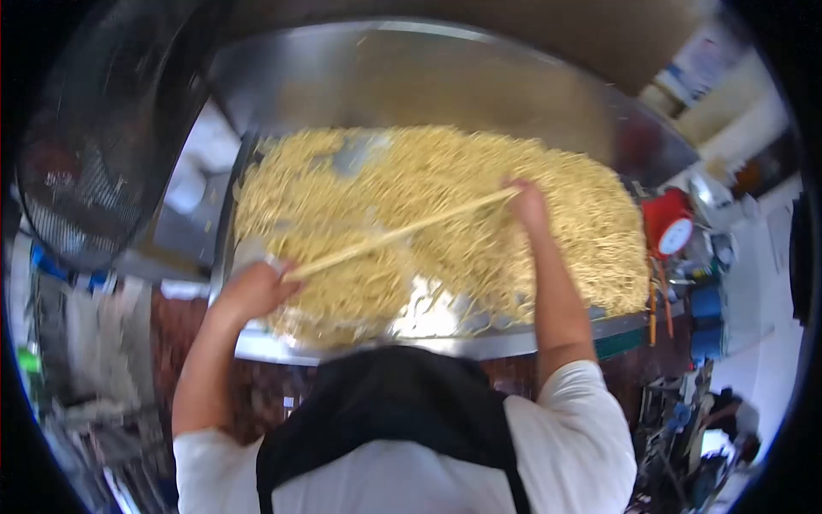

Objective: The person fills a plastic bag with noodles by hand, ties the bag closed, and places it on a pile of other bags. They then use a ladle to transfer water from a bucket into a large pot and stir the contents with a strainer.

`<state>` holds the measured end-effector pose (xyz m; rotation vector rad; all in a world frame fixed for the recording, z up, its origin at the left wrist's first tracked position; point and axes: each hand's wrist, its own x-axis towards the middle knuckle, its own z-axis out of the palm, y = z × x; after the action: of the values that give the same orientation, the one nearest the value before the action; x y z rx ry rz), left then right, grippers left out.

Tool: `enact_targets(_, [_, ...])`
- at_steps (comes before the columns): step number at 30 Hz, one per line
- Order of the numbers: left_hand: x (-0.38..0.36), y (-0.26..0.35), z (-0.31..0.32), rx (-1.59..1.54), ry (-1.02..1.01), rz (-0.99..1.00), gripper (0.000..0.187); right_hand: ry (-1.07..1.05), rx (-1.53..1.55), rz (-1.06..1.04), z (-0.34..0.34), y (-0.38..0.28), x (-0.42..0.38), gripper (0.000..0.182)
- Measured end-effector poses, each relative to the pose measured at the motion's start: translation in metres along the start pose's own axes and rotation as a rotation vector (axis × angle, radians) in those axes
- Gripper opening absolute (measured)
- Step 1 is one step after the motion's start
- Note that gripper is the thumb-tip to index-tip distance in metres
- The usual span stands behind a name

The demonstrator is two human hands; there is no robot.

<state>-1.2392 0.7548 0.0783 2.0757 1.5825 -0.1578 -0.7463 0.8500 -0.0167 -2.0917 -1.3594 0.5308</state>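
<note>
A long pale yellow stick (402, 231) slants across the noodles, its right end farther from me. My left hand (261, 289) is closed around its near left end, close to the table's front left corner. At the far end, my right hand (528, 204) is closed on the stick too, over the right half of the noodles. Loose yellow noodles (462, 180) lie spread in a wide layer on a shiny metal table (425, 319). A whitish thing (248, 253) shows just beyond my left hand; blur hides what it is.
Behind the noodles rises a metal back panel (445, 77). A red scale (667, 224) with a white dial stands right of the table, near metal bowls (711, 190). A large fan-like mesh guard (77, 206) is at the left. At lower right is another person (736, 420).
</note>
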Motion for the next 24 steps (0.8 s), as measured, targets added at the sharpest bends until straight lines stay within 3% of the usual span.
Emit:
enact_targets(1, [0.0,0.0,0.0,0.001,-0.007,0.022,0.043,0.16,-0.141,-0.144,0.01,0.034,0.03,0.033])
enact_targets(2, [0.0,-0.001,0.0,0.003,-0.005,0.052,0.043,0.088,0.024,-0.295,0.002,0.037,0.036,0.042])
enact_targets(3, [0.002,-0.003,0.002,-0.012,-0.005,0.063,0.043,0.011,-0.174,-0.042,-0.016,0.015,0.032,0.052])
enact_targets(8, [0.006,-0.007,0.003,-0.025,-0.028,0.029,0.043,0.161,-0.238,-0.107,0.002,0.109,0.097,0.056])
enact_targets(11, [0.005,-0.009,-0.001,-0.028,-0.061,-0.004,0.042,0.136,-0.195,-0.072,0.003,0.115,0.096,0.057])
enact_targets(13, [0.005,-0.01,-0.005,-0.056,-0.075,-0.024,0.041,0.008,-0.158,0.056,-0.005,0.106,0.093,0.057])
enact_targets(17, [0.008,-0.016,-0.009,-0.099,-0.079,-0.044,0.033,0.004,-0.057,0.229,-0.011,0.11,0.106,0.05])
enact_targets(18, [0.007,-0.01,-0.017,-0.081,-0.115,-0.099,0.037,0.02,-0.426,-0.05,-0.004,0.175,0.149,0.045])
enact_targets(20, [0.009,-0.009,-0.02,-0.06,-0.151,-0.159,0.042,0.026,-0.56,-0.073,-0.018,0.192,0.162,0.042])
enact_targets(23, [0.008,-0.036,-0.016,-0.041,-0.126,-0.166,0.035,0.046,-0.804,-0.122,-0.049,0.251,0.2,0.04])
enact_targets(24, [0.004,-0.044,-0.017,-0.032,-0.05,-0.167,0.037,0.055,-0.912,-0.153,-0.054,0.267,0.208,0.041])
